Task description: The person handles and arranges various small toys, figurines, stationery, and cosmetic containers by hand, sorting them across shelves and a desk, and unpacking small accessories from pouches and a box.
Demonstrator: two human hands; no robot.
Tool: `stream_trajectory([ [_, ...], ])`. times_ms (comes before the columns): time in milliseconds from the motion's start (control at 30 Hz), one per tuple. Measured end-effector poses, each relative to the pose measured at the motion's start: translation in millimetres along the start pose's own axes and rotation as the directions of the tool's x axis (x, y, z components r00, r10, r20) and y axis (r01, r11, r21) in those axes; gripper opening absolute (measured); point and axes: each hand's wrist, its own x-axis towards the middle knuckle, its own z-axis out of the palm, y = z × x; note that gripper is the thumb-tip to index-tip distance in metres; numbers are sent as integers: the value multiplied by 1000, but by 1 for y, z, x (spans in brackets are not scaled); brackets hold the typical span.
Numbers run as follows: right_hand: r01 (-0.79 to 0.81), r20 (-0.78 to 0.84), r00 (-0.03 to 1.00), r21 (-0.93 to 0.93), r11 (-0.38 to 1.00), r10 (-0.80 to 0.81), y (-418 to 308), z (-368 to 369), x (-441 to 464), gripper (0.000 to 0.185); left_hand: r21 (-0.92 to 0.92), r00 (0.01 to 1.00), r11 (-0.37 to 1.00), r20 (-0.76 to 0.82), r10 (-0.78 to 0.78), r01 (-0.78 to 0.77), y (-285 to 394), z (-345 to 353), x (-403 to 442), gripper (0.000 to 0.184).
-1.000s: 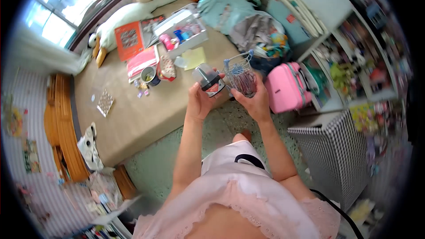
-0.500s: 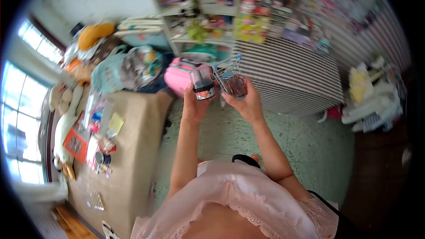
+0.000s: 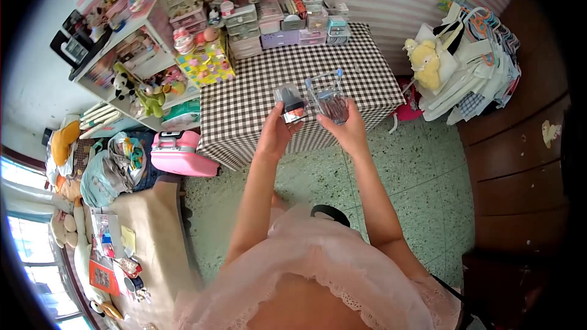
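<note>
Jar (image 3: 290,99) and wire cart (image 3: 329,99) had swung round with the person, from over the bed (image 3: 156,226) to before the checked worktop (image 3: 257,88). From where I stood, the left grip (image 3: 275,137) was curled round the jar's lower part, its clear top in sight. The right grip (image 3: 350,129) was partly closed about the cart's sides, its load too small to make out. Cart and jar sat side by side; whether they touched, I couldn't tell. Beyond both grips stood boxes (image 3: 281,36); leftward, a pink suitcase (image 3: 183,156).
</note>
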Motion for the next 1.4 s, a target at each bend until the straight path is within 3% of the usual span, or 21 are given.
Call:
stream_trajectory([
  [200,-82,-68,994,37,996,85,56,-2,90,56,86,996,993,5,-84,83,-1,-13,94,46],
  [267,-110,-108,988,21,994,112,68,-6,127,58,198,988,971,-108,-112,132,-1,-14,136,48],
  [333,-174,-180,967,64,983,183,89,-7,158,51,212,984,962,-90,-156,172,-6,-12,172,49],
  [433,-165,-256,949,97,981,185,97,-22,202,55,339,976,917,-21,-215,209,-9,-4,223,57],
  [600,-235,-405,871,152,960,277,120,-52,250,56,346,964,901,-42,-262,260,-26,21,267,60],
  [733,-191,-466,869,-3,982,168,170,-86,307,61,362,955,885,-73,-286,293,-36,26,290,59],
  [767,-213,-476,856,34,977,203,175,-92,322,65,359,960,890,-103,-262,281,-40,27,295,60],
  [833,-247,-459,861,-2,969,219,226,-99,364,67,331,964,907,-144,-223,260,-45,33,304,65],
  [900,-337,-429,857,-49,940,285,223,-107,388,66,314,962,919,-207,-180,240,-59,35,319,61],
  [1000,-301,-369,899,-132,944,236,272,-110,425,75,296,937,925,-318,-141,240,-78,49,336,53],
  [1133,-289,-266,927,-61,955,263,297,-111,454,74,290,917,922,-375,-137,256,-102,65,352,53],
  [1200,-289,-327,917,-140,947,231,304,-106,472,75,273,911,930,-394,-123,244,-112,70,355,53],
  [1400,-264,-256,939,-114,958,229,323,-93,522,71,284,881,931,-467,-72,227,-124,87,361,48],
])
